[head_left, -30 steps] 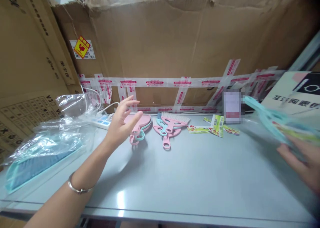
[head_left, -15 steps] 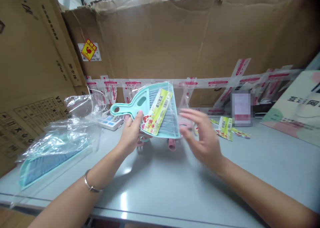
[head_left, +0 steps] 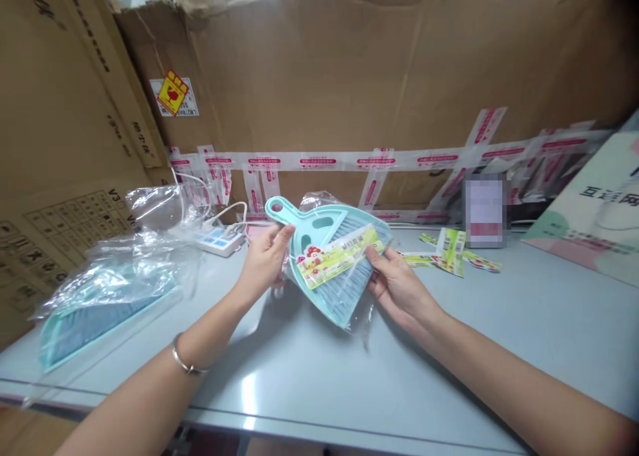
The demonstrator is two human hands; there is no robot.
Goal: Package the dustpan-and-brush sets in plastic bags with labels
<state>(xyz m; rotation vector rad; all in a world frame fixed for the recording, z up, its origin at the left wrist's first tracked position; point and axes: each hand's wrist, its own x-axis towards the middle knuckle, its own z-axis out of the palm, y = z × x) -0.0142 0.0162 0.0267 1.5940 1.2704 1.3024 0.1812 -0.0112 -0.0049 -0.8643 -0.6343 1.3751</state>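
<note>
A light teal dustpan and brush set (head_left: 319, 226) is held in the air above the table, inside a clear plastic bag. Its ring-ended handle points to the upper left, and the grey-blue bristles face the lower right. Across it lies a yellow-green card label (head_left: 339, 257) with red mushrooms. My left hand (head_left: 267, 256) is closed on the left side near the handle, thumb on top. My right hand (head_left: 399, 283) grips the right edge, its thumb by the label's end; its other fingers are partly hidden behind. Something pink shows behind my left hand.
A second bagged dustpan set (head_left: 100, 323) lies at the left of the table (head_left: 299, 389). Behind it are a white power strip (head_left: 219, 238) and cardboard boxes (head_left: 319, 76). Several label cards (head_left: 452, 251), a blurred upright panel (head_left: 484, 211) and a printed board (head_left: 594, 210) stand or lie at right.
My right hand has closed on the set's right edge. The set has turned clockwise, with its bristle end lower and further right. Pink items beneath it are now mostly out of sight.
</note>
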